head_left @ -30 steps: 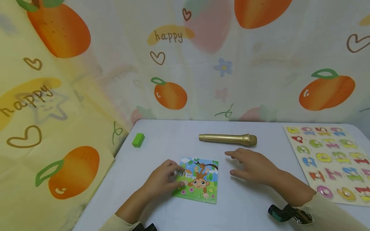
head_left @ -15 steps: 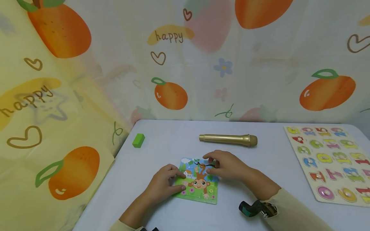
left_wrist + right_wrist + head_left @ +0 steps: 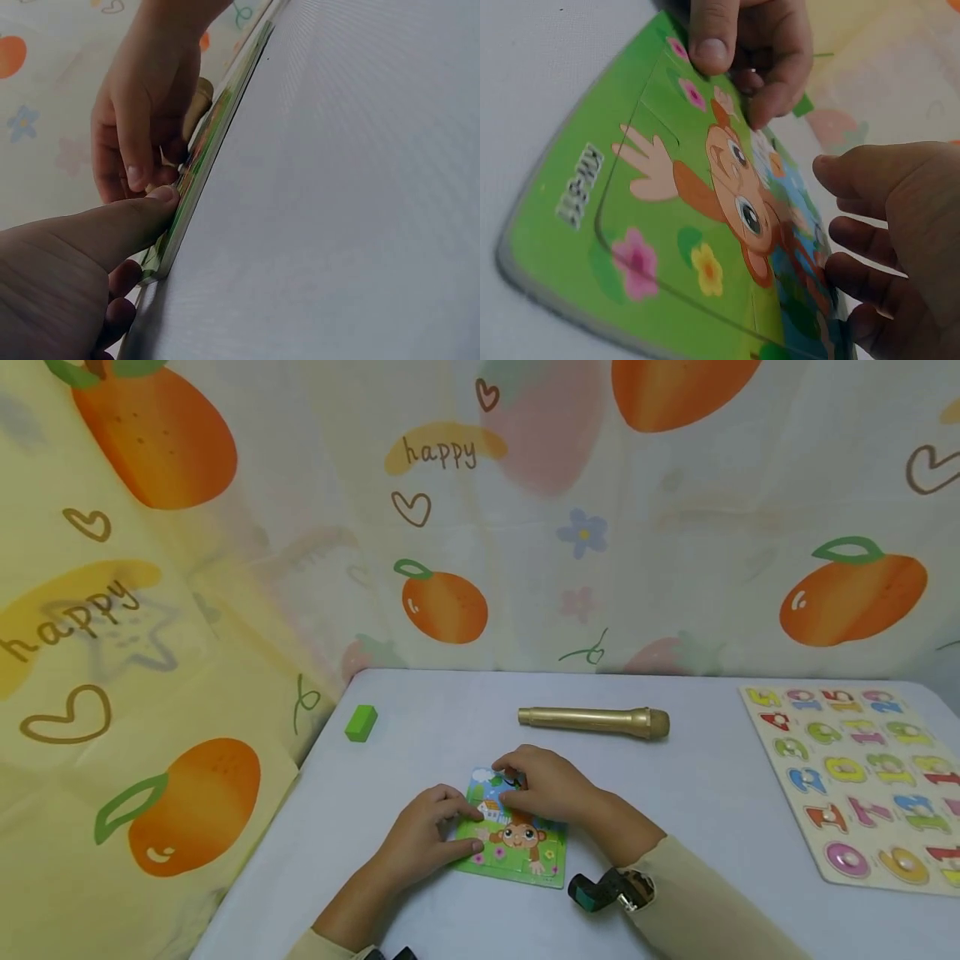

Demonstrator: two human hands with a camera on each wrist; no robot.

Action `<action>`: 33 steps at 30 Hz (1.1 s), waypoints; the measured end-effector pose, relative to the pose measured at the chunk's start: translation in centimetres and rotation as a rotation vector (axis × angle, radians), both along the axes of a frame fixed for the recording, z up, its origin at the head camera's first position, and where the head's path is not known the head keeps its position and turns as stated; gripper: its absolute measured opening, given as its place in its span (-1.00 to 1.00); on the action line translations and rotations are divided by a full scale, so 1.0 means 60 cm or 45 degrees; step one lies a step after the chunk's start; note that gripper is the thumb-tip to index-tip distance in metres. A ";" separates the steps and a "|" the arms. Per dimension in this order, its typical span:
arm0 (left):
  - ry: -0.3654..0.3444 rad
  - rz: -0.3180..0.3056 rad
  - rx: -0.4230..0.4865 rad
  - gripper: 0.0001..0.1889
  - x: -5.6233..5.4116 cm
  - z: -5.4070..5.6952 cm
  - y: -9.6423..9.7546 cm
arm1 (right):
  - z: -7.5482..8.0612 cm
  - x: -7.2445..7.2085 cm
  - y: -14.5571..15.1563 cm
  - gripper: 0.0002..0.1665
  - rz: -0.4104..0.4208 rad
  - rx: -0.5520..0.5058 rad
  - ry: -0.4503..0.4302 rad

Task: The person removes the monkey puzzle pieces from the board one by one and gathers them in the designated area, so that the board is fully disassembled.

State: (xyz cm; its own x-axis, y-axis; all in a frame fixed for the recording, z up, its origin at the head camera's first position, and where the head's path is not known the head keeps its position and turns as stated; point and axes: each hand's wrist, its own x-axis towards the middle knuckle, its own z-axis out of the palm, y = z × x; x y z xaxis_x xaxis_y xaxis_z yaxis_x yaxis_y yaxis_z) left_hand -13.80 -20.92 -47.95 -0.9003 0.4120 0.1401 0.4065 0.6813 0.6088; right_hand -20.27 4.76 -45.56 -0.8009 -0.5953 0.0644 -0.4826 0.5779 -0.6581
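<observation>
A square picture puzzle (image 3: 517, 860) with a cartoon monkey lies flat on the white table in the head view. My left hand (image 3: 423, 835) rests at its left side, thumb and index fingertip over the picture. From the left wrist view, that thumb (image 3: 139, 217) lies along the puzzle's edge. My right hand (image 3: 551, 785) reaches over the upper part with bent fingers and covers the monkey's legs and the branch. In the right wrist view its fingers (image 3: 866, 277) are spread at the far edge, holding nothing visible; exact contact is unclear.
Behind the puzzle lies a gold toy microphone (image 3: 592, 720). A green block (image 3: 361, 723) sits near the table's back left corner. On the right is a number puzzle board (image 3: 843, 810) with colourful knobbed pieces. A fruit-print cloth (image 3: 525, 593) hangs along the back.
My right hand has come in from the right, past the microphone's front, to over the puzzle's upper part. The left hand and the puzzle have hardly moved.
</observation>
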 end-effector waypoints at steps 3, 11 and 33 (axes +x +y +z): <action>0.005 -0.002 -0.005 -0.71 0.000 0.001 0.000 | -0.001 -0.003 -0.012 -0.52 -0.002 0.031 0.021; 0.010 -0.010 0.008 -0.70 0.000 0.000 0.003 | 0.004 -0.005 -0.026 -0.52 -0.021 0.155 0.044; 0.026 0.005 0.008 -0.69 0.001 -0.001 0.000 | 0.003 -0.009 -0.040 -0.50 0.009 0.160 -0.014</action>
State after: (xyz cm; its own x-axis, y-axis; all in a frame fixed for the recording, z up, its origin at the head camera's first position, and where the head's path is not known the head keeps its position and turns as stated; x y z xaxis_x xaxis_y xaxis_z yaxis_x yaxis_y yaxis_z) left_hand -13.72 -20.95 -48.01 -0.8989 0.4075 0.1608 0.4160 0.6790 0.6049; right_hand -20.84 2.38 -45.35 -0.7967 -0.6040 -0.0202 -0.4800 0.6529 -0.5859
